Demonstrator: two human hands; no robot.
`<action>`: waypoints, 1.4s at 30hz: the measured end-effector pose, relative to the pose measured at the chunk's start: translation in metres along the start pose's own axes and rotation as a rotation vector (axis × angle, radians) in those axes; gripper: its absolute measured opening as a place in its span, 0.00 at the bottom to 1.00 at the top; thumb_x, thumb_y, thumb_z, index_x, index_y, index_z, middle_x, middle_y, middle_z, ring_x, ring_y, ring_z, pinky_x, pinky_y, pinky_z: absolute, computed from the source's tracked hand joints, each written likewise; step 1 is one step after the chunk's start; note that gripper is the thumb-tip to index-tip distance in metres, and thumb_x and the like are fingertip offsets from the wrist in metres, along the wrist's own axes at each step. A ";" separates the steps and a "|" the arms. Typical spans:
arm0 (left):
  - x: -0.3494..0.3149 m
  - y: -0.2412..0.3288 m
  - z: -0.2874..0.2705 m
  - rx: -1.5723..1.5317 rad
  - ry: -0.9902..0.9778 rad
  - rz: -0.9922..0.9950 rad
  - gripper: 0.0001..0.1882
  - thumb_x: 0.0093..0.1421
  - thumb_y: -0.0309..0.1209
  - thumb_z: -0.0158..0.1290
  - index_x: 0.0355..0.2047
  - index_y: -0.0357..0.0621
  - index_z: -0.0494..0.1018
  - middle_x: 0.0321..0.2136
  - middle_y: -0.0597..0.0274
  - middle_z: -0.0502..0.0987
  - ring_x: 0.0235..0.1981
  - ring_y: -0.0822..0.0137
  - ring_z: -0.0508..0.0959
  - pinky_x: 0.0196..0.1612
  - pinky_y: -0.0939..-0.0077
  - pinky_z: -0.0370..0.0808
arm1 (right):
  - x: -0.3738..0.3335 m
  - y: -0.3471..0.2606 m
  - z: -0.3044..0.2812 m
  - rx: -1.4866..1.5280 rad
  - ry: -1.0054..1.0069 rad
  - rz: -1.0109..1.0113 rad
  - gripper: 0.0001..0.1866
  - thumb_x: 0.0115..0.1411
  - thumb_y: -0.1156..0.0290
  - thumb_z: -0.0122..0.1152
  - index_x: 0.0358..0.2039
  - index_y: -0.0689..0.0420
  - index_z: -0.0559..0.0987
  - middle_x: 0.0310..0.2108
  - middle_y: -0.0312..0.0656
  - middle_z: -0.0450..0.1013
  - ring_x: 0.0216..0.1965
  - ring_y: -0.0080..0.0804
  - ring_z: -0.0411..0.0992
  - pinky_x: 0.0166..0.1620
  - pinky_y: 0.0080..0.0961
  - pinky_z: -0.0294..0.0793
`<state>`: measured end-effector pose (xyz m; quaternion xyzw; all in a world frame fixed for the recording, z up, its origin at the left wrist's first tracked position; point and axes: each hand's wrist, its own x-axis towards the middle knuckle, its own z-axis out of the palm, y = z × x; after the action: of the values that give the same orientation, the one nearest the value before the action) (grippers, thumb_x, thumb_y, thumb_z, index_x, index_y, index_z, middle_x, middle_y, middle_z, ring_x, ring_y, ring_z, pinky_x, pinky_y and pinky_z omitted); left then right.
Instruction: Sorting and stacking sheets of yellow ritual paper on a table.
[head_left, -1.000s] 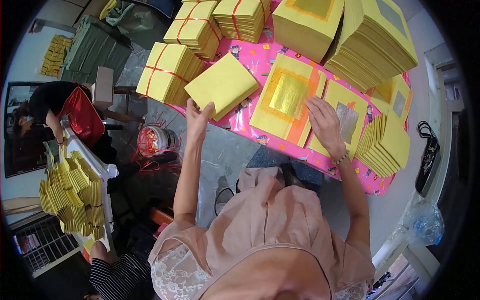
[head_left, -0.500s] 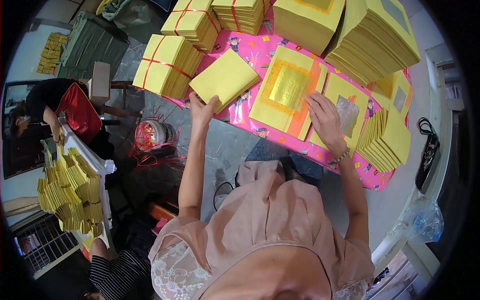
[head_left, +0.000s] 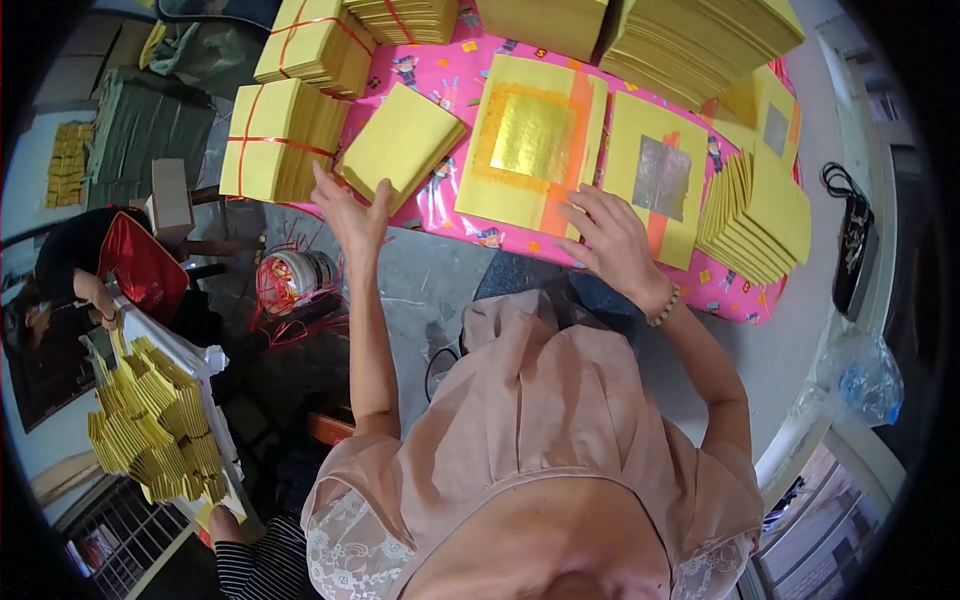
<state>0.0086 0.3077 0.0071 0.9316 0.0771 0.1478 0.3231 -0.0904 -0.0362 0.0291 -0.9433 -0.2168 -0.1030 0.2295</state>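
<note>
My left hand [head_left: 352, 213] grips the near edge of a small stack of yellow paper sheets [head_left: 402, 144] lying on the pink patterned table cover [head_left: 447, 210]. My right hand [head_left: 612, 235] rests with fingers spread on the near edge of a yellow sheet with a gold foil square [head_left: 533, 140], next to a yellow sheet with a silver foil square [head_left: 660, 180]. A fanned pile of yellow sheets [head_left: 758, 222] lies just right of my right hand.
Bundles of yellow paper tied with red string [head_left: 278, 140] sit at the table's left end. Tall yellow stacks [head_left: 690, 40] stand at the back. A reel of red string [head_left: 292, 280] lies on the floor. Another person [head_left: 90, 290] works at left beside folded yellow papers [head_left: 155, 430].
My left hand has closed on the edge of the small yellow stack, which has shifted a little toward the table's middle. My right hand stays on the gold foil sheet.
</note>
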 end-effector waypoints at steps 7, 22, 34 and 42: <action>0.005 0.050 -0.010 -0.090 -0.131 0.484 0.23 0.54 0.32 0.65 0.50 0.44 0.76 0.42 0.52 0.76 0.46 0.53 0.73 0.51 0.63 0.71 | -0.003 0.000 0.002 0.126 0.052 -0.027 0.11 0.55 0.67 0.67 0.36 0.58 0.82 0.40 0.40 0.76 0.42 0.37 0.74 0.44 0.35 0.73; -0.023 0.102 0.034 -0.220 -0.736 0.844 0.15 0.50 0.39 0.66 0.36 0.46 0.81 0.36 0.64 0.78 0.41 0.59 0.73 0.45 0.64 0.72 | 0.000 0.005 0.012 0.692 0.081 0.401 0.07 0.59 0.70 0.67 0.31 0.61 0.84 0.28 0.38 0.76 0.26 0.25 0.73 0.30 0.22 0.72; -0.010 0.114 0.031 -0.162 -0.758 0.871 0.12 0.57 0.40 0.60 0.32 0.45 0.80 0.30 0.61 0.79 0.34 0.57 0.76 0.38 0.64 0.74 | 0.010 0.005 -0.010 0.570 0.034 0.269 0.10 0.59 0.74 0.66 0.41 0.63 0.81 0.35 0.41 0.76 0.34 0.29 0.74 0.38 0.24 0.74; -0.007 0.120 0.033 -0.065 -0.738 0.900 0.11 0.60 0.40 0.58 0.33 0.46 0.80 0.25 0.58 0.79 0.30 0.54 0.79 0.34 0.61 0.75 | 0.015 0.007 -0.013 0.300 0.034 0.169 0.12 0.60 0.70 0.65 0.42 0.61 0.80 0.36 0.46 0.75 0.34 0.39 0.75 0.39 0.29 0.75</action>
<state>0.0184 0.1933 0.0563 0.8519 -0.4489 -0.0616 0.2624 -0.0750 -0.0424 0.0422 -0.9113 -0.1458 -0.0656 0.3793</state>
